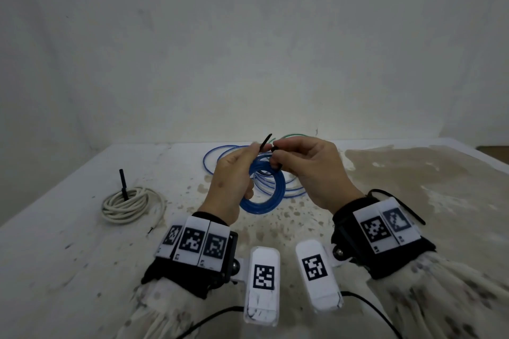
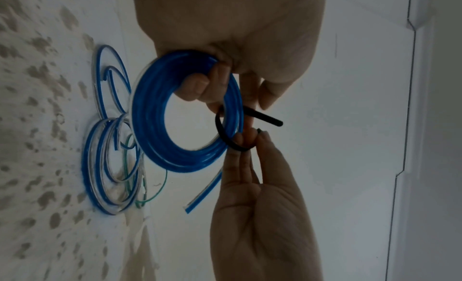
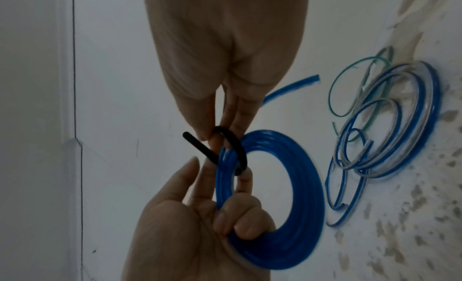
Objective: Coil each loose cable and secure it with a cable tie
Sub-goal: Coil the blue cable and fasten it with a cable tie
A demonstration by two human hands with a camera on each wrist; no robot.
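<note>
I hold a coiled blue cable (image 1: 270,201) above the table. My left hand (image 1: 228,181) grips it, with two fingers curled through the ring (image 2: 150,127). A black cable tie (image 1: 266,141) loops round the coil's upper strands (image 2: 221,131). My right hand (image 1: 308,170) pinches the tie's head end between thumb and fingertips (image 3: 212,135). The tie's free tail sticks up past my left forefinger. The loop (image 3: 235,143) stands loose round the coil (image 3: 300,186). A short blue cable end hangs free from the coil.
A white coiled cable (image 1: 126,205) lies at the left with a black tie (image 1: 123,183) standing up from it. Loose blue cables (image 1: 217,157) and a thin green one (image 1: 292,136) lie behind my hands. A black strip (image 1: 405,208) shows by my right wrist. The table (image 1: 82,242) is stained.
</note>
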